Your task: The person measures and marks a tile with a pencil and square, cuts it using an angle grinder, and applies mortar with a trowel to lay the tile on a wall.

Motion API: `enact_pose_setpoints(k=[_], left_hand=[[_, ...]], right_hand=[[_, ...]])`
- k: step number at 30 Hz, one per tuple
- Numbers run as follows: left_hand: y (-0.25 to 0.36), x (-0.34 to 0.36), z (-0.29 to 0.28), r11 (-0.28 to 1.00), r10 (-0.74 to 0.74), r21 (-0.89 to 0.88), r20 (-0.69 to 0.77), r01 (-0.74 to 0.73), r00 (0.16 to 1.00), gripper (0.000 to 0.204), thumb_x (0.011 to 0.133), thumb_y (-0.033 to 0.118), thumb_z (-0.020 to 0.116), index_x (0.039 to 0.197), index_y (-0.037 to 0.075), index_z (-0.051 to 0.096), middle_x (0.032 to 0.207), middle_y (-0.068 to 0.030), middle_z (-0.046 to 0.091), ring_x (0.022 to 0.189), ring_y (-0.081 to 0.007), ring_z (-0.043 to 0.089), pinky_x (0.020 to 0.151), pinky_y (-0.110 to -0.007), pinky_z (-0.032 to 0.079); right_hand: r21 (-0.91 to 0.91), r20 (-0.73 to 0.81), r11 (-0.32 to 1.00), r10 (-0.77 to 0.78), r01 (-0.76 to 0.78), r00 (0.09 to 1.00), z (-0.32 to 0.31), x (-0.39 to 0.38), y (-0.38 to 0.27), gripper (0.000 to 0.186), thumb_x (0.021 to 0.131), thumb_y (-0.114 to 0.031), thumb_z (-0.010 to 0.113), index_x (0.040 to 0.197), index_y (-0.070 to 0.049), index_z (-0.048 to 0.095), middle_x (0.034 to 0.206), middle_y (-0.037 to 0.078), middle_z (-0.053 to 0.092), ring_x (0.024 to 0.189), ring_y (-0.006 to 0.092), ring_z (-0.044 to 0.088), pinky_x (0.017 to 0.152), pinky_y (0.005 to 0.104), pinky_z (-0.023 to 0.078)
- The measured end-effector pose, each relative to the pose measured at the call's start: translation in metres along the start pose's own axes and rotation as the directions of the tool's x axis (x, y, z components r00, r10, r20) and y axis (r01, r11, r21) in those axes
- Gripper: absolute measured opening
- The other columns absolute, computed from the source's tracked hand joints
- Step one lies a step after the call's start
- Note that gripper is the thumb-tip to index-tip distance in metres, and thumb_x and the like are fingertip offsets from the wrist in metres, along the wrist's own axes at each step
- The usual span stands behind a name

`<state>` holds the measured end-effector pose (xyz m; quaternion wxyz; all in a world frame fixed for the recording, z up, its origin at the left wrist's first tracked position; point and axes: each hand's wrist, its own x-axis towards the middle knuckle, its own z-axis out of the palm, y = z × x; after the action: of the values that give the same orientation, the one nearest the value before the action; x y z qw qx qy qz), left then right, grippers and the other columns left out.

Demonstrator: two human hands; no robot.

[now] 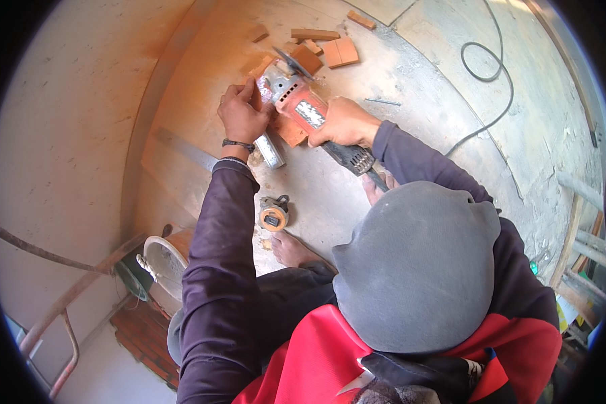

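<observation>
My right hand (347, 122) is wrapped round the red body of an angle grinder (308, 113), whose grey head and disc point toward the far side. Close to the grinder's head, my left hand (241, 116) is closed, with an orange brick piece (256, 99) between thumb and fingers; the grinder partly hides that piece. Another orange brick piece (291, 130) lies under the grinder. A silver metal bar (270, 151) rests beside my left wrist. Beyond the disc lie several cut pieces, among them a square orange tile (341, 52).
A round orange and black tape measure (274, 213) sits near my bare foot (293, 250). A thin metal rod (382, 102) lies right of the grinder. A black cable (508, 101) loops at the far right. At left stand a bucket (165, 264) and a metal rail (67, 296).
</observation>
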<state>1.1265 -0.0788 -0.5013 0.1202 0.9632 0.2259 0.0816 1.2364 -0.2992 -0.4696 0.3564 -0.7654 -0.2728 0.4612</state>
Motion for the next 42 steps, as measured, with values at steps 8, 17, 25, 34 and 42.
enact_pose_setpoints(k=[8,17,25,34,42], left_hand=[[0.066,-0.026,0.0,0.893,-0.042,-0.448,-0.177,-0.042,0.983,0.06,0.091,0.04,0.064,0.132,-0.002,0.055,0.125,-0.0225,0.057,0.118,-0.0343,0.051,0.1,-0.044,0.04],[0.157,-0.019,-0.003,0.56,-0.041,-0.824,0.073,0.084,0.996,0.077,0.101,0.044,0.047,0.151,-0.006,0.019,0.12,-0.0188,0.048,0.107,-0.0255,0.054,0.092,-0.035,0.046],[0.172,-0.019,-0.008,0.661,-0.047,-0.749,0.011,0.04,0.999,0.078,0.1,0.047,0.047,0.148,-0.009,0.023,0.116,-0.0225,0.05,0.105,-0.0298,0.054,0.093,-0.039,0.045],[0.172,-0.017,0.005,0.63,-0.071,-0.773,0.04,0.076,0.997,0.059,0.1,0.039,0.049,0.143,-0.001,0.042,0.119,-0.0189,0.055,0.11,-0.0306,0.054,0.095,-0.038,0.044],[0.076,-0.035,-0.096,0.934,0.355,-0.329,0.833,-0.137,0.424,0.057,0.095,0.052,0.053,0.115,0.0,0.067,0.112,-0.0206,0.067,0.105,-0.0346,0.064,0.091,-0.042,0.05]], right_hand=[[0.473,0.029,0.876,-0.116,0.088,0.993,-0.06,-0.001,0.006,0.03,0.069,-0.014,0.08,0.091,0.002,0.068,0.077,0.007,0.067,0.066,0.0151,0.063,0.061,0.0296,0.05],[0.597,-0.005,0.792,-0.155,0.128,0.988,-0.076,0.003,0.023,0.024,0.074,-0.012,0.076,0.093,0.001,0.07,0.077,0.005,0.067,0.065,0.0117,0.062,0.06,0.0278,0.048],[0.567,0.057,0.819,-0.15,0.092,0.987,-0.085,-0.001,0.029,0.034,0.081,-0.014,0.075,0.109,0.002,0.066,0.095,0.005,0.068,0.082,0.0114,0.064,0.075,0.0273,0.051],[0.444,-0.138,0.881,-0.114,0.164,0.984,-0.086,0.004,0.034,0.03,0.071,-0.02,0.078,0.088,0.003,0.071,0.075,0.008,0.068,0.065,0.0152,0.062,0.061,0.0305,0.049],[-0.335,-0.45,0.936,-0.061,-0.105,0.891,-0.151,0.024,0.04,0.052,0.063,-0.037,0.082,0.091,0.005,0.071,0.086,0.024,0.07,0.078,0.034,0.07,0.073,0.039,0.055]])
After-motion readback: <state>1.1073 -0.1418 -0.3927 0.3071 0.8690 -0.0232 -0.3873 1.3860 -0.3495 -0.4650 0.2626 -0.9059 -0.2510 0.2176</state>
